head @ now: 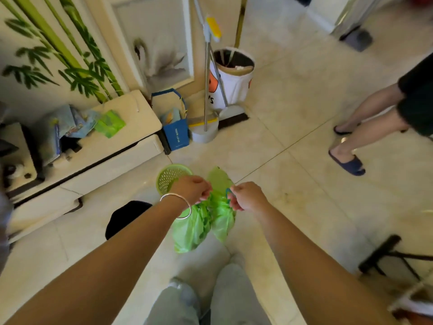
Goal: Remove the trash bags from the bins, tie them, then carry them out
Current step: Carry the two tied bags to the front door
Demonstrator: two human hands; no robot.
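Observation:
A green trash bag [201, 224] hangs in the air between my hands, above the floor. My left hand [192, 188], with a silver bangle at the wrist, pinches the bag's top on the left. My right hand [246, 195] pinches the top on the right. A thin flap of the bag sticks up behind the hands. A small green perforated bin [167, 178] stands on the floor just behind my left hand. A white bin [234, 78] with a dark liner and trash inside stands farther back by the wall.
A white low cabinet [93, 156] with clutter on top runs along the left. A blue paper bag [175, 132], a mop bucket [203, 134] and a broom lean near the white bin. Another person's legs in blue slippers [349, 163] stand at right. A dark stool [389, 256] is at lower right.

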